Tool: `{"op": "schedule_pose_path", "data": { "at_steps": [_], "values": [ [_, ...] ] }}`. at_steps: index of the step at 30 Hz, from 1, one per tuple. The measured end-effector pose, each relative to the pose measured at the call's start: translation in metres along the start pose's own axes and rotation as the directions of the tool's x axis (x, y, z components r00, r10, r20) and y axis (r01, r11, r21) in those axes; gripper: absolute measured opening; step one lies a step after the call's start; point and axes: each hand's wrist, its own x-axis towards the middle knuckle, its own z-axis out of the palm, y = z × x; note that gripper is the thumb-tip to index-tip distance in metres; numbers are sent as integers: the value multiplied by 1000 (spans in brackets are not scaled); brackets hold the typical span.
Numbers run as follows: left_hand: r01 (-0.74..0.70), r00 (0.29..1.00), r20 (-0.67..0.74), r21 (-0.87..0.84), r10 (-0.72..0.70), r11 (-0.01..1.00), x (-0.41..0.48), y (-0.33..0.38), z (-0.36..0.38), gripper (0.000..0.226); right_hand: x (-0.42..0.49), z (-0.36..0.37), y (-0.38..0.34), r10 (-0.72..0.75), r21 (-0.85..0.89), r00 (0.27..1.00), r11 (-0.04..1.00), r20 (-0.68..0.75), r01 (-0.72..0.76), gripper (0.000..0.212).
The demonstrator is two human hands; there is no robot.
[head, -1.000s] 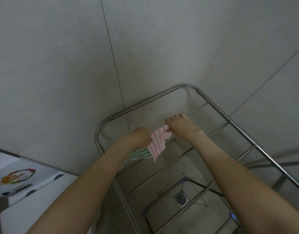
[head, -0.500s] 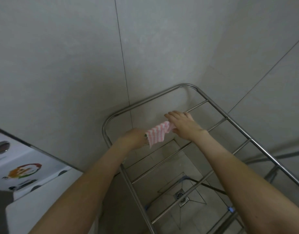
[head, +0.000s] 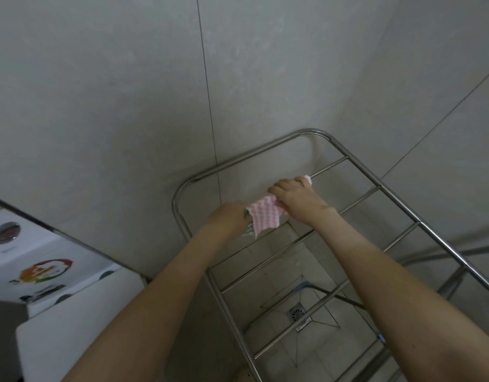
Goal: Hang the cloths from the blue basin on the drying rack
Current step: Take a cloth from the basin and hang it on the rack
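Observation:
A pink-and-white wavy-striped cloth (head: 265,216) is stretched between my hands over the far end of the metal drying rack (head: 306,132). My right hand (head: 295,195) grips its right end at the first crossbar, where a corner of cloth shows past the fingers. My left hand (head: 229,219) holds the left end near the rack's left rail, together with a green-striped cloth (head: 249,230) of which only a sliver shows. The blue basin is out of view.
Grey tiled walls meet in a corner right behind the rack. A white appliance (head: 44,271) with a colourful sticker stands at the lower left. Under the rack lie a floor drain (head: 295,312) and the rack's legs.
Both hands have lifted and carried the pink cloth farther toward the rack's far end. It is now spread wider, and the right hand has reached the first crossbar.

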Motion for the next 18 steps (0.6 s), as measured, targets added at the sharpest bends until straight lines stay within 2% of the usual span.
{"op": "schedule_pose_path", "data": {
  "at_steps": [5,8,11,14,18],
  "values": [
    [3,1000,-7,-23,-4,1000,-9,-3,-19,61,-5,-20,-6,22,56,997,998,71,-26,62],
    [24,999,-37,-70,-26,997,-25,-1,-29,53,-10,-38,-17,14,107,996,994,88,-23,67],
    [50,989,-135,-70,-59,996,-48,0,-39,37,-20,-62,-36,31,196,995,979,94,-49,67],
    [100,972,-210,-55,-109,994,-90,0,-44,38,-37,-82,-66,-19,277,998,961,64,0,66],
    [169,937,-297,-76,-184,983,-160,-10,-41,40,-60,-100,-110,-104,289,994,953,44,87,63]
  ]
}}
